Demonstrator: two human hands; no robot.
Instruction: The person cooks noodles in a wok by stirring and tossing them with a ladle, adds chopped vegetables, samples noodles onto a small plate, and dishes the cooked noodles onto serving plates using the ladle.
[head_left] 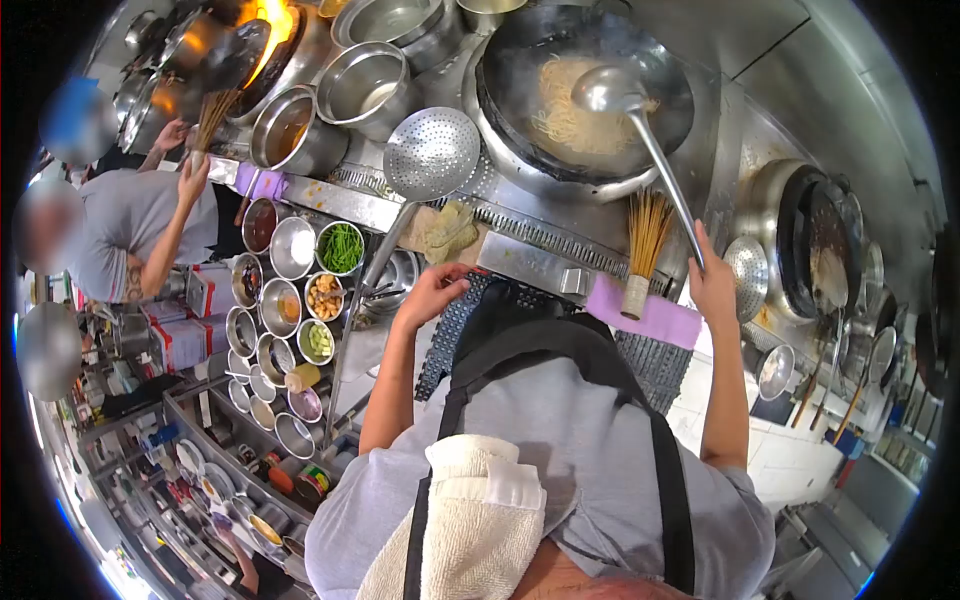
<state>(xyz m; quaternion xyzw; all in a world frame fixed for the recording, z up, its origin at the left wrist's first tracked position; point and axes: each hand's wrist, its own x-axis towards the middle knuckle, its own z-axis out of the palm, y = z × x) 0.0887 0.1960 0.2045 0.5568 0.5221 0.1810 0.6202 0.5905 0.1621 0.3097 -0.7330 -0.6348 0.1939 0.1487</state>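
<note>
My right hand [712, 285] is closed around the end of a long-handled metal ladle [655, 150]. The ladle's bowl is over a large black wok [510, 60] at the top, in front of pale noodles [565, 95] in cloudy, steaming liquid. My left hand [437, 293] is at the stove's front edge, its fingers loosely bent with nothing visible in them. Close to it lies a crumpled yellowish rag [450, 232]. A perforated strainer [432, 153] rests to the left of the wok, its handle pointing down past my left forearm.
A bamboo brush [643, 250] stands by a purple cloth [600, 298]. Metal pots [370, 90] and ingredient bowls, one with chopped greens [341, 247], are on the left. Another person [150, 215] works by a flaming wok [268, 45]. A second wok [800, 240] is at right.
</note>
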